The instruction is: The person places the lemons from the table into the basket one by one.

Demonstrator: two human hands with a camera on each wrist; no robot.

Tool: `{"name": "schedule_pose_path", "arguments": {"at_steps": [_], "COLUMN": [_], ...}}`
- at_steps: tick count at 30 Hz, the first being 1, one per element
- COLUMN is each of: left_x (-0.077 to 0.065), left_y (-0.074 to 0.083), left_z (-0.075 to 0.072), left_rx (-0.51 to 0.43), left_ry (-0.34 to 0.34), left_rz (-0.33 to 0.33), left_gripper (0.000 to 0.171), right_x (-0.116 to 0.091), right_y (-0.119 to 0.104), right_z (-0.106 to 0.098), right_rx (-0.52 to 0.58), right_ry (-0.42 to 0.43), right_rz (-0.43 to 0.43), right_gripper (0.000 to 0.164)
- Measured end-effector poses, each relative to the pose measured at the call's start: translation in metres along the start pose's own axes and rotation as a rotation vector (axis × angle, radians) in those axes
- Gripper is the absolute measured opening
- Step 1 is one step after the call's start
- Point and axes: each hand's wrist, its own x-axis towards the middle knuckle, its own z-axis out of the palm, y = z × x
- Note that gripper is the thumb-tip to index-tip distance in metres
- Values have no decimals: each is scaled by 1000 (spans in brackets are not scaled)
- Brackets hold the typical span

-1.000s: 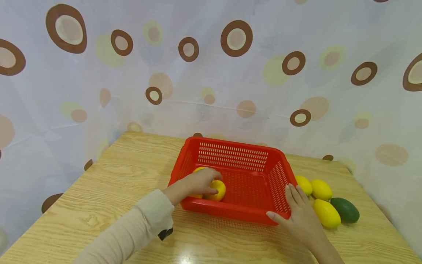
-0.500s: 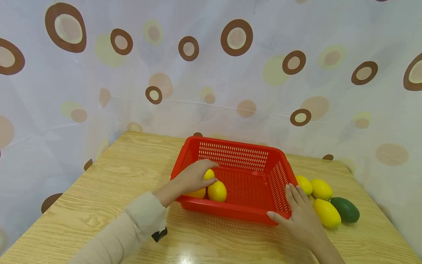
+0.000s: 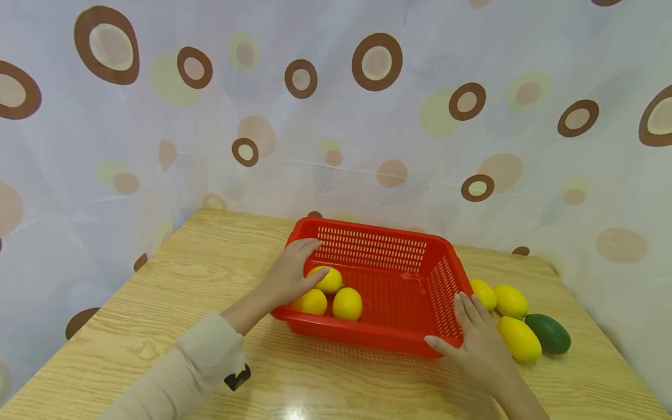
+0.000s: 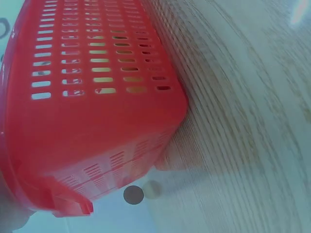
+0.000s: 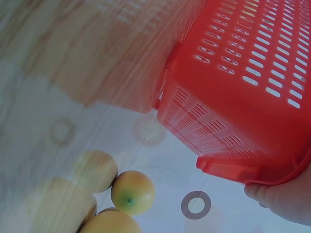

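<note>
A red plastic basket (image 3: 367,333) with slotted walls stands on the table. Three yellow, lemon-like fruits (image 3: 347,304) lie in its left part. My left hand (image 3: 287,277) is at the basket's left rim, fingers extended and thumb spread over the fruits, holding none of them. Whether its fingers touch the rim is unclear. At the front right corner, my right hand (image 3: 480,344) holds the basket, thumb on the front rim and fingers over the right side. In the right wrist view, part of the right hand (image 5: 286,199) shows against the rim.
Right of the basket lie several yellow fruits (image 3: 518,338) and a dark green oval fruit (image 3: 548,333). The wooden table (image 3: 210,262) meets a circle-patterned cloth backdrop (image 3: 336,116) behind. A black object (image 3: 237,378) shows at the left sleeve.
My left hand has drawn back leftward from over the fruits to the basket's left rim, uncovering all three. The right hand has stayed at the corner.
</note>
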Motion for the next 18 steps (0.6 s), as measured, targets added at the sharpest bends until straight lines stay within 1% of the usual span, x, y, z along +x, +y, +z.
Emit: {"name": "schedule_pose_path", "arguments": {"at_steps": [2,5,8,10,13,18], "left_x": [-2,-4,-7,-8,-10,-12], "left_y": [-1,-2,-3,-3,-4,-7], "left_z": [-1,-2,-3,-3,-4,-7], "left_rx": [2,19,34,32,48,130], "left_ry": [-8,-50,-86,-97,-100,-119], "left_rz": [-6,-35,-44,-44,-43,-32], "left_gripper": [58,66,75,79,82,81], "right_x": [0,0,0,0,0,0], "right_y": [0,1,1,1,1,1], "right_z": [1,1,1,1,1,0], "right_rx": [-4,-10,-6,-4,-2,-9], "right_ry": [-2,-6,-10,-10,-8,-5], "right_rz": [3,7,11,12,11,9], "right_gripper": [98,98,98,99,99,98]}}
